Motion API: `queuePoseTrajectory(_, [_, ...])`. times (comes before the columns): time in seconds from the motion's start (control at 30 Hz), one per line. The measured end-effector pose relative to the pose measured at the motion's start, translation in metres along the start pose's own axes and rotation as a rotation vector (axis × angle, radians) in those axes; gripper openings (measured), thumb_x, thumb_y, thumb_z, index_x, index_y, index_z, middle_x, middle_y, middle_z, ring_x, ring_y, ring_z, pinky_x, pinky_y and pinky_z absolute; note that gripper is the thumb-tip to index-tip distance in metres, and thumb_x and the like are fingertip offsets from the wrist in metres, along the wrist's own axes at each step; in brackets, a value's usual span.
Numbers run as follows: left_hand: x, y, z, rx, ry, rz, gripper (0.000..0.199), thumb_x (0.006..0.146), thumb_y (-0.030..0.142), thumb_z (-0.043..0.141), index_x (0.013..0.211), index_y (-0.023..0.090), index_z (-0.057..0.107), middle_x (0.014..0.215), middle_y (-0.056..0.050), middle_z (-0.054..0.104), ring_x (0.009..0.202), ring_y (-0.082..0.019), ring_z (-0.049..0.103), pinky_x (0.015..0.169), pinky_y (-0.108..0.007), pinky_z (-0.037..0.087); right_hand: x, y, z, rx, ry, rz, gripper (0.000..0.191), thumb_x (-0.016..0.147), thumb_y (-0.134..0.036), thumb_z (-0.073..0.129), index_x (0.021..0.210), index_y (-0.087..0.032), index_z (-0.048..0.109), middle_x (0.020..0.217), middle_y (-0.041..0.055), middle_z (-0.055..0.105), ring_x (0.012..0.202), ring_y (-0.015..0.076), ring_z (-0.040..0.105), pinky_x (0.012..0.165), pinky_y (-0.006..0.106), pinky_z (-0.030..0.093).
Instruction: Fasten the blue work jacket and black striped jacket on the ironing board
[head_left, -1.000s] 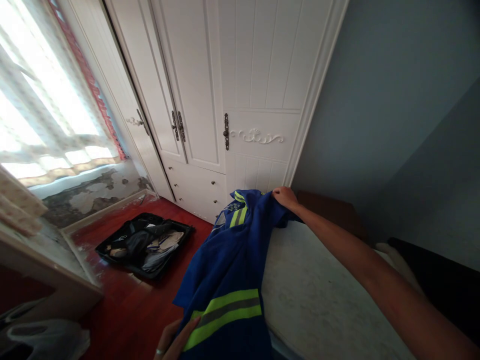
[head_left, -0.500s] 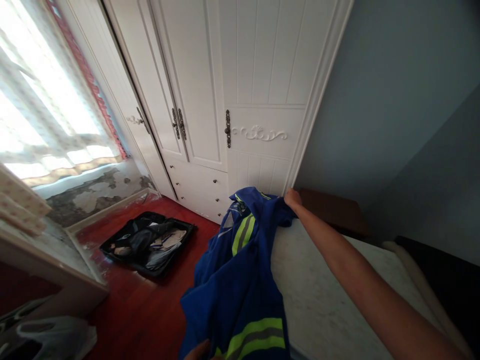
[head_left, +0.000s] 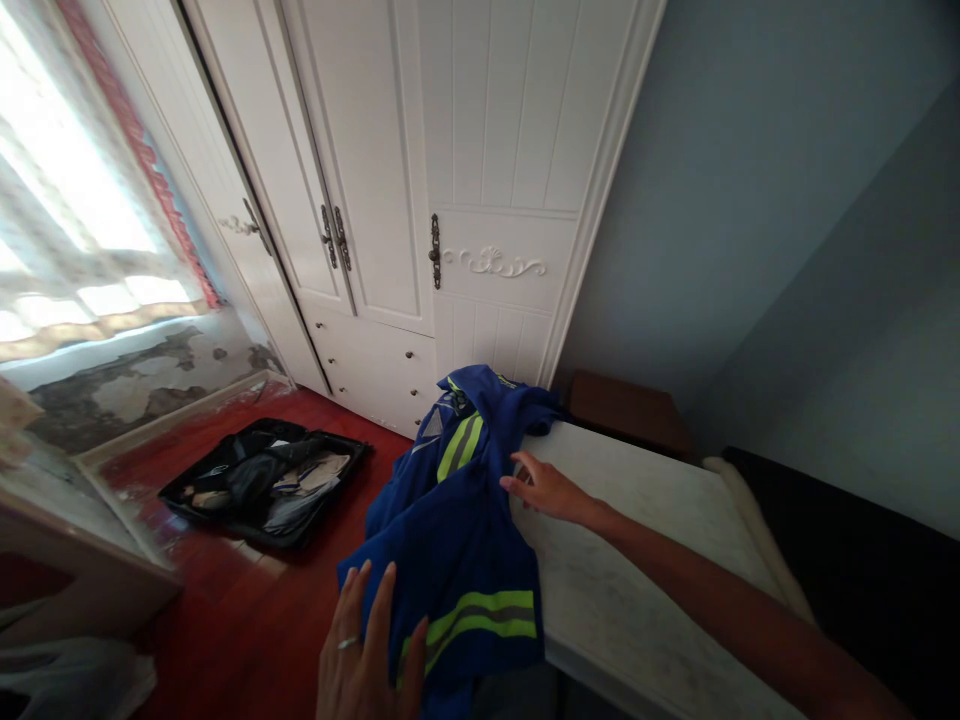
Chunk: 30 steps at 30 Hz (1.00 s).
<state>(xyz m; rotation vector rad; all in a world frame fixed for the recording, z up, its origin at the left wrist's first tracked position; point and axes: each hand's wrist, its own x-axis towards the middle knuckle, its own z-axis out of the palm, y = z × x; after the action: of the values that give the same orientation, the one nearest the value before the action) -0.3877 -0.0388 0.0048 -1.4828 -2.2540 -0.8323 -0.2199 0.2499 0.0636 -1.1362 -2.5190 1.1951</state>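
Observation:
A blue garment (head_left: pixel 480 510) with yellow-green and grey reflective bands lies rumpled over the left edge of the light marbled surface (head_left: pixel 637 520). My left hand (head_left: pixel 367 640), wearing a ring, is over the garment's near left part with its fingers spread; whether the fingertips touch the cloth I cannot tell. Beside the garment's right edge, my right hand (head_left: pixel 544 485) hovers low with thumb and fingers apart and nothing between them. The garment's far end rests near the wardrobe, its left side hanging towards the floor.
A white wardrobe (head_left: pixel 502 180) with dark handles stands ahead. On the red floor (head_left: pixel 247 620) lies an open black suitcase (head_left: pixel 262 480) with clothes inside. A brown wooden piece (head_left: pixel 630 410) stands behind the marbled surface. A curtained window (head_left: pixel 90 180) is at the left.
My right hand has let go of the garment's far right corner and come back nearer. My left hand has risen into view over the cloth. The view has shifted slightly right.

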Motion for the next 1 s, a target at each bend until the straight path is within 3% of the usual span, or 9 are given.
queuePoseTrajectory(0.1, [-0.002, 0.011, 0.012, -0.021, -0.043, -0.015, 0.072, 0.089, 0.047, 0.053, 0.151, 0.021, 0.028, 0.15, -0.017, 0.041, 0.141, -0.037, 0.036, 0.102, -0.058, 0.045, -0.05, -0.006, 0.026, 0.177, -0.236, 0.094, 0.072, 0.086, -0.064, 0.055, 0.132, -0.01, 0.045, 0.09, 0.0087, 0.064, 0.058, 0.0104, 0.057, 0.05, 0.018, 0.041])
queuePoseTrajectory(0.27, [-0.015, 0.003, 0.027, -0.098, -0.222, -0.065, 0.073, 0.088, 0.046, 0.054, 0.151, 0.017, 0.03, 0.151, -0.016, 0.042, 0.14, -0.037, 0.037, 0.109, -0.057, 0.039, -0.101, -0.008, 0.069, 0.242, -0.191, 0.106, 0.033, 0.082, -0.041, 0.061, 0.082, -0.009, 0.055, 0.069, 0.0031, 0.059, 0.05, 0.0045, 0.05, 0.045, 0.013, 0.031])
queuePoseTrajectory(0.37, [-0.013, 0.006, 0.02, -0.258, -0.254, -0.174, 0.072, 0.087, 0.05, 0.054, 0.147, 0.015, 0.037, 0.151, -0.016, 0.041, 0.14, -0.036, 0.037, 0.112, -0.056, 0.036, -0.11, -0.022, 0.109, 0.657, -0.103, 0.168, 0.047, 0.082, -0.058, 0.056, 0.09, -0.012, 0.049, 0.06, -0.0014, 0.054, 0.039, 0.0052, 0.044, 0.039, 0.015, 0.029])
queuePoseTrajectory(0.47, [-0.01, 0.016, 0.003, -0.528, -0.205, -0.425, 0.068, 0.089, 0.058, 0.047, 0.14, 0.013, 0.046, 0.146, -0.017, 0.046, 0.137, -0.032, 0.043, 0.114, -0.054, 0.034, -0.108, -0.043, 0.157, 1.217, 0.035, 0.163, 0.068, 0.069, -0.071, 0.064, 0.102, -0.016, 0.043, 0.06, -0.0052, 0.053, 0.039, 0.0077, 0.046, 0.038, 0.016, 0.033])
queuePoseTrajectory(0.6, [-0.017, 0.026, -0.011, -0.751, -0.197, -0.578, 0.069, 0.088, 0.064, 0.042, 0.135, 0.014, 0.051, 0.141, -0.016, 0.052, 0.133, -0.032, 0.047, 0.113, -0.055, 0.035, -0.105, -0.055, 0.215, 1.727, -0.181, 0.397, 0.058, 0.07, -0.061, 0.071, 0.096, -0.014, 0.048, 0.059, -0.0053, 0.052, 0.043, 0.0064, 0.047, 0.041, 0.016, 0.035])
queuePoseTrajectory(0.67, [-0.028, 0.026, -0.008, -0.69, -0.228, -0.51, 0.074, 0.082, 0.065, 0.052, 0.136, 0.015, 0.051, 0.144, -0.016, 0.049, 0.135, -0.033, 0.045, 0.113, -0.054, 0.035, -0.111, -0.049, 0.235, 1.774, -0.255, 0.467, 0.056, 0.07, -0.059, 0.073, 0.087, -0.012, 0.05, 0.058, -0.0038, 0.052, 0.045, 0.006, 0.049, 0.043, 0.015, 0.036])
queuePoseTrajectory(0.77, [-0.045, 0.029, 0.004, -0.467, -0.222, -0.403, 0.074, 0.079, 0.06, 0.059, 0.136, 0.015, 0.05, 0.148, -0.018, 0.042, 0.137, -0.036, 0.041, 0.112, -0.056, 0.037, -0.132, -0.027, 0.256, 1.643, -0.266, 0.354, 0.063, 0.058, -0.06, 0.081, 0.085, -0.011, 0.053, 0.066, -0.0004, 0.057, 0.05, 0.008, 0.054, 0.048, 0.017, 0.041])
queuePoseTrajectory(0.9, [-0.06, 0.053, 0.012, -0.29, 0.03, -0.289, 0.062, 0.089, 0.047, 0.052, 0.14, 0.014, 0.044, 0.152, -0.02, 0.035, 0.14, -0.037, 0.035, 0.111, -0.059, 0.037, -0.168, 0.025, 0.279, 1.328, -0.351, 0.308, 0.068, 0.044, -0.067, 0.081, 0.08, -0.016, 0.056, 0.069, 0.0006, 0.06, 0.049, 0.0088, 0.054, 0.048, 0.017, 0.038])
queuePoseTrajectory(1.0, [-0.066, 0.087, 0.011, -0.363, 0.17, -0.122, 0.052, 0.09, 0.034, 0.056, 0.138, 0.017, 0.043, 0.146, -0.017, 0.042, 0.138, -0.031, 0.041, 0.111, -0.051, 0.04, -0.2, 0.08, 0.283, 1.203, -0.273, 0.306, 0.071, 0.033, -0.07, 0.082, 0.067, -0.016, 0.054, 0.066, 0.0003, 0.058, 0.055, 0.0077, 0.054, 0.053, 0.016, 0.037])
